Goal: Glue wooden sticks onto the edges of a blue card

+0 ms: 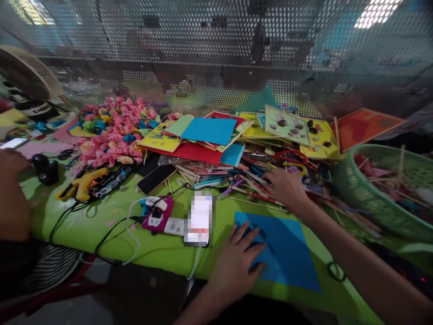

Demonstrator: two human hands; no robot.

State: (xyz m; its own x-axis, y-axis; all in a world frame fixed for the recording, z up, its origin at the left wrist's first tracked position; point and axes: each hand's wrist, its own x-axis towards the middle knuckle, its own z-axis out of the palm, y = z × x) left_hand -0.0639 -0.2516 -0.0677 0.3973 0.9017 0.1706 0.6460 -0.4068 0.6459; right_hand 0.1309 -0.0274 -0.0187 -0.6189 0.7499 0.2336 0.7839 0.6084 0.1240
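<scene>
A blue sheet of paper (287, 246) lies on the green table (101, 225) in front of me. My left hand (238, 259) rests flat on the sheet's left edge, fingers spread and open. My right hand (284, 185) reaches past the sheet into a heap of pens, sticks and pencils (250, 183), fingers curled down onto them; what they touch or hold is hidden.
Stacked coloured card (209, 135) and a pile of pink paper flowers (113, 135) sit behind. A yellow glue gun (86, 183), phones (199, 219), cables and a green basket (375, 189) crowd the table. Another person's arm (11, 198) is at far left. Mesh screen behind.
</scene>
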